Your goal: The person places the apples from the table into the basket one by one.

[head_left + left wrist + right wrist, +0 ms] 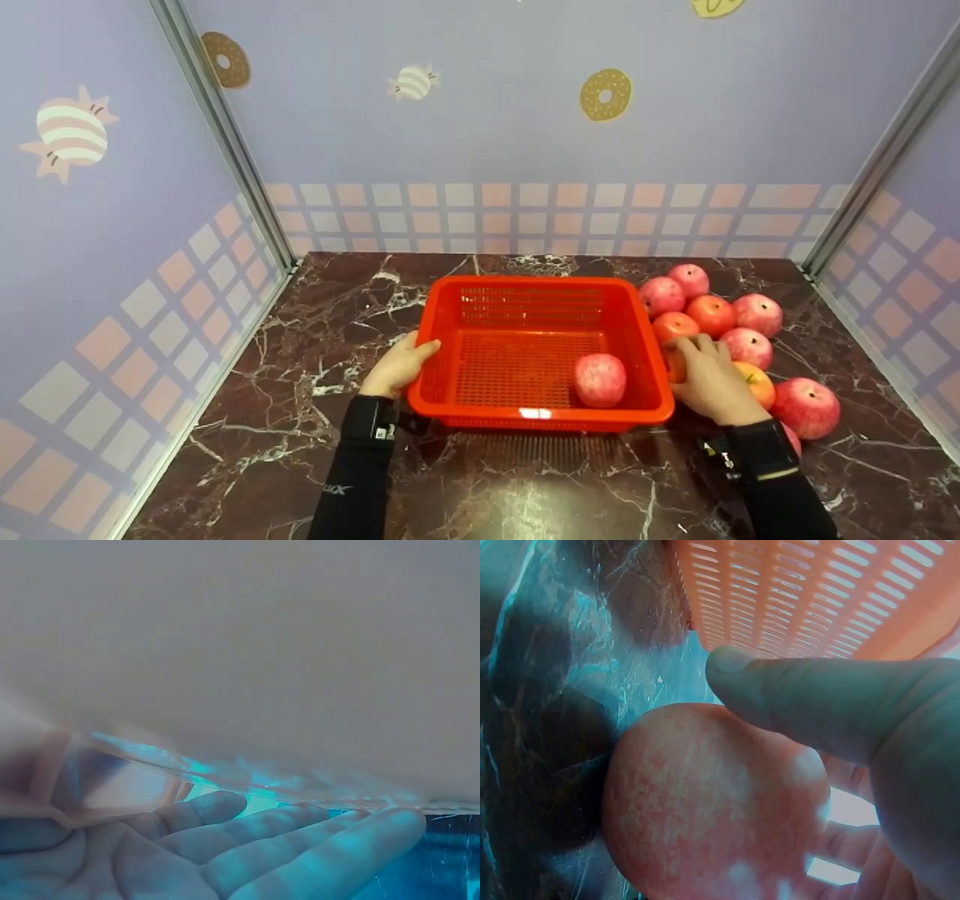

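The right hand (716, 382) has its thumb and fingers round a reddish apple (712, 802) just outside the basket's right edge; I'd judge it firm, fairly light, a bit slippery and easily bruised, best cupped round its widest part. The left hand (397, 367) grips the left rim of the one red basket (544, 416), probably light, slightly springy plastic, with one apple (600, 381) in its near right corner. I count nine more fruits (748, 348), one half hidden, reaching towards the worktop's (225, 465) far right corner.
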Demonstrator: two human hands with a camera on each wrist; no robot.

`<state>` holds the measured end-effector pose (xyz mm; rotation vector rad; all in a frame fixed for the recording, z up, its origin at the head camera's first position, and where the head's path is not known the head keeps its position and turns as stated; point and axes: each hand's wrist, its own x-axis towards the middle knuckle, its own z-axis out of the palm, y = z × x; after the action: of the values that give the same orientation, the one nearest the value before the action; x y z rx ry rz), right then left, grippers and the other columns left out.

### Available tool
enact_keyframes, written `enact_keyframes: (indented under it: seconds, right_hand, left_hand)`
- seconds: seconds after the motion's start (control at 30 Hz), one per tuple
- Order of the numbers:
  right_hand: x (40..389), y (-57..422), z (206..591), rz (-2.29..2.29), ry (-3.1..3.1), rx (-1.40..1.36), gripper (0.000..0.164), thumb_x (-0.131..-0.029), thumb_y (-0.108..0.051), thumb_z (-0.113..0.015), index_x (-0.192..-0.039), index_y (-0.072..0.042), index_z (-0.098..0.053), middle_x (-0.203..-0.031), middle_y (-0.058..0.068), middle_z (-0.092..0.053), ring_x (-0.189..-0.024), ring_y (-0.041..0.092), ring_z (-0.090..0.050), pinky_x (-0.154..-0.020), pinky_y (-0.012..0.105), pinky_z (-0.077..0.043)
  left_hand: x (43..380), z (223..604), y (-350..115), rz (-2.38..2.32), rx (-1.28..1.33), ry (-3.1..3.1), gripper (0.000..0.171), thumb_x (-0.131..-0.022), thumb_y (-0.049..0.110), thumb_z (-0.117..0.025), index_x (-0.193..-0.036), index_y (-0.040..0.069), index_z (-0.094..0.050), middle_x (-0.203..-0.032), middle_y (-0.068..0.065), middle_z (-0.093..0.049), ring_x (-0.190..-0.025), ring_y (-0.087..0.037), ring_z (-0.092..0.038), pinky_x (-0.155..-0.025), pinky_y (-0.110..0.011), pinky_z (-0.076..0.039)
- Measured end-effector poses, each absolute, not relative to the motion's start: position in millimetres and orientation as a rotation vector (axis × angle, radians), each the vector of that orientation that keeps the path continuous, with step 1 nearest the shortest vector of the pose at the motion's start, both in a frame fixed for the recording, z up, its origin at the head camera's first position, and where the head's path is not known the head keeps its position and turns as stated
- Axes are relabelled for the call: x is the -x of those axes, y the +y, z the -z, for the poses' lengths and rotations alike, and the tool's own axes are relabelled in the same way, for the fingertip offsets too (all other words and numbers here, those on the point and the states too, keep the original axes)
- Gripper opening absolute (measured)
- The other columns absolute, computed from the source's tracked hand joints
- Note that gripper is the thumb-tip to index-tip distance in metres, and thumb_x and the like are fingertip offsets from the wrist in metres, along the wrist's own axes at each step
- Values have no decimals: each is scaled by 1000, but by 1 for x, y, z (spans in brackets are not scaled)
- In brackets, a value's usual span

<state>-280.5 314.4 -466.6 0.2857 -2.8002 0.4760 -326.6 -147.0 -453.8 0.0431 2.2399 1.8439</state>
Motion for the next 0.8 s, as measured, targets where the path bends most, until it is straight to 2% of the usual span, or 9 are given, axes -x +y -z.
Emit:
enact_keyframes:
  seconds: [0.17, 0.37, 0.5, 0.67, 0.8]
  right_hand:
    - [280, 313, 467, -446, -2826, -258, 60, -75, -28, -84, -125, -5, -60, -115, 30, -56, -101, 53, -48, -72, 64, -50]
    - [280, 310, 469, -416, -2843, -277, 56, -75, -22, -81, -125, -6, -60, -114, 28, -56, -102, 53, -49, -72, 66, -50]
    - [280, 308, 473, -413, -2851, -319, 54, -77, -21, -81, -124, -7, -59, -111, 26, -57, -97, 50, -51, -70, 64, -51]
    - [280, 306, 477, -441, -2832, -376, 51, -80, -18, -79, -125, -6, -58, -109, 24, -59, -91, 47, -54, -76, 61, -49]
    - [281, 306, 478, -449, -2818, -397, 51, -81, -17, -78, -126, -5, -59, -108, 24, -59, -90, 48, -57, -81, 62, -49]
  left_hand:
    - [326, 453, -148, -1842, -72, 2232, 39, -108, 15, -45, -139, -9, -43, -131, -35, -59, -111, -44, -68, -86, -46, -63]
    - [325, 453, -149, -1837, -84, 2220, 41, -109, 16, -45, -141, -8, -41, -133, -34, -58, -115, -46, -67, -87, -47, -63]
    - [325, 453, -149, -1840, -88, 2223, 42, -108, 16, -45, -142, -8, -41, -133, -35, -58, -116, -46, -66, -89, -48, -63]
    - [326, 454, -148, -1841, -80, 2231, 42, -108, 16, -45, -143, -8, -42, -133, -35, -59, -115, -46, -67, -88, -48, -63]
    - [326, 455, -148, -1836, -77, 2246, 42, -108, 16, -46, -142, -8, -43, -132, -35, -59, -114, -46, -68, -88, -48, -63]
